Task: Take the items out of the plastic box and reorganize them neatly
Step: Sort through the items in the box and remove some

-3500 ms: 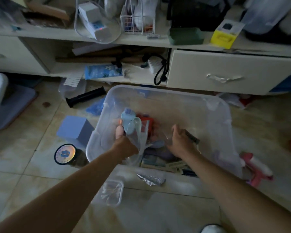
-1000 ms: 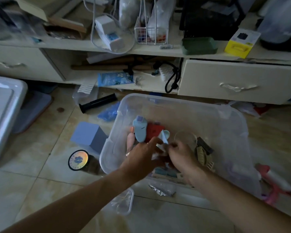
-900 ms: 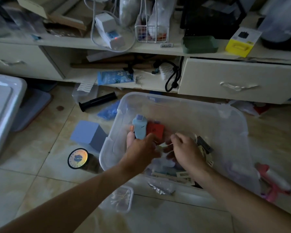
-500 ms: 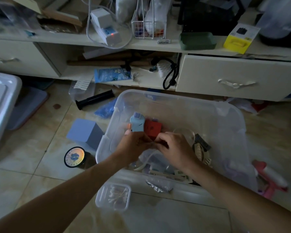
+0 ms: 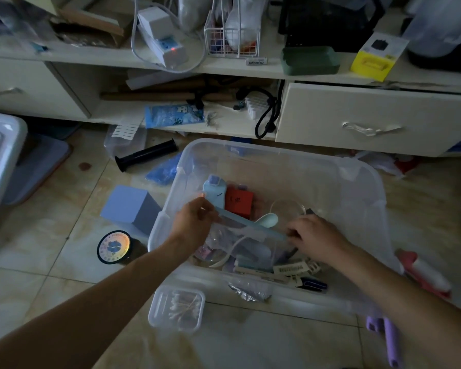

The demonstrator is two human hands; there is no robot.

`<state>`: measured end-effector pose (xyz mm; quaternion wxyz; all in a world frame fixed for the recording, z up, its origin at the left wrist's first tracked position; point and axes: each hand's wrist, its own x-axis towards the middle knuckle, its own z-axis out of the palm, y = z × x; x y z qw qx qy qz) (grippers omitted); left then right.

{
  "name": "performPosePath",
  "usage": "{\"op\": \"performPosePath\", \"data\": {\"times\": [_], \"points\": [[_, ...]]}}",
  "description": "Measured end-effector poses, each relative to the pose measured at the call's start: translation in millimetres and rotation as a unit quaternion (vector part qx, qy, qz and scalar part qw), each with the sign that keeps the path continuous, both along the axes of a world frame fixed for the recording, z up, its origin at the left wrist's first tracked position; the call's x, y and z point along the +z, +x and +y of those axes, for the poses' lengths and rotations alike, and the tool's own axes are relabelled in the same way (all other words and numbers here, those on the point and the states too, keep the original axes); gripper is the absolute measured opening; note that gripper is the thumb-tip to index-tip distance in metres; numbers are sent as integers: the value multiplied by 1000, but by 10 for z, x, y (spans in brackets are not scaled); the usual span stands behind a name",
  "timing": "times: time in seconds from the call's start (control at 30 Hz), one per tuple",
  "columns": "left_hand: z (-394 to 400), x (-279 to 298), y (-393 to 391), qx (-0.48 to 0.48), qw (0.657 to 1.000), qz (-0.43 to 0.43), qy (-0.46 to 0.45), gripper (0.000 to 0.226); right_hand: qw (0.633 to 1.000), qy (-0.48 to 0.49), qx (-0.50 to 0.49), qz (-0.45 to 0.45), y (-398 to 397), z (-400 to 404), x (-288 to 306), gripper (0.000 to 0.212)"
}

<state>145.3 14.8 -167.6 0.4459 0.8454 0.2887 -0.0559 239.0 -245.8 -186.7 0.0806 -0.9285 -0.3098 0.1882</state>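
Observation:
A clear plastic box (image 5: 357, 187) stands on the tiled floor in front of me. Inside it, a clear zip bag with a pale blue zip strip (image 5: 250, 224) is stretched between my hands. My left hand (image 5: 194, 225) pinches the strip's left end and my right hand (image 5: 314, 238) pinches its right end. Behind the bag lie a light blue item (image 5: 213, 193), a red box (image 5: 238, 199) and a pale spoon-shaped piece (image 5: 268, 219). Hair clips and other small items (image 5: 290, 269) crowd the box's near side.
On the floor lie a small clear box of cotton swabs (image 5: 176, 307), a blue cube box (image 5: 129, 206), a round tin (image 5: 114, 246), a black cylinder (image 5: 147, 154), a pink and white item (image 5: 423, 272) and a purple item (image 5: 389, 339). A cluttered shelf unit with a drawer (image 5: 370, 121) stands behind.
My hands, close together over the box's middle before, have drawn apart, and the bag's blue zip strip is now stretched out between them.

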Motion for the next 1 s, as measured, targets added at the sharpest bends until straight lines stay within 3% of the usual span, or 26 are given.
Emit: {"op": "performPosePath", "data": {"times": [0.13, 0.27, 0.37, 0.47, 0.53, 0.57, 0.63, 0.67, 0.7, 0.77, 0.83, 0.9, 0.93, 1.0], "points": [[-86, 88, 31, -201, 963, 24, 179, 32, 992, -30, 97, -80, 98, 21, 123, 7], [-224, 188, 54, -310, 923, -5, 229, 29, 973, 25, 168, -157, 130, 121, 185, 7], [-314, 128, 19, -294, 931, 4, 216, 25, 967, 74, 150, -191, 52, 220, 243, 7], [-276, 5, 34, -199, 971, 19, 128, 22, 966, 146, -12, -214, -141, 305, 293, 21], [-256, 12, 59, -117, 991, 38, 50, 9, 949, 212, -206, -111, -247, 420, 335, 21], [-263, 34, 67, -91, 995, 44, 9, 6, 929, 231, -290, 20, -268, 499, 363, 26], [-307, 80, 67, -57, 995, 45, -74, 7, 849, 272, -349, 290, -302, 639, 333, 31], [-332, 99, 68, -52, 993, 39, -94, 8, 817, 299, -349, 350, -313, 694, 306, 27], [-349, 112, 69, -53, 993, 34, -98, 8, 807, 321, -341, 360, -318, 739, 267, 24], [-326, 64, 83, -76, 996, 17, -34, 7, 822, 342, -350, 292, -332, 791, 225, 28], [-258, 31, 112, -116, 990, 1, 82, 4, 862, 338, -350, 138, -293, 752, 213, 33], [-197, 38, 136, -165, 970, -5, 177, 8, 896, 344, -281, -12, -198, 655, 216, 37], [-169, 52, 145, -178, 963, -5, 200, 10, 906, 344, -243, -33, -143, 602, 187, 34], [-126, 84, 147, -195, 952, 9, 237, 12, 914, 349, -208, 19, -91, 545, 171, 15]]}}
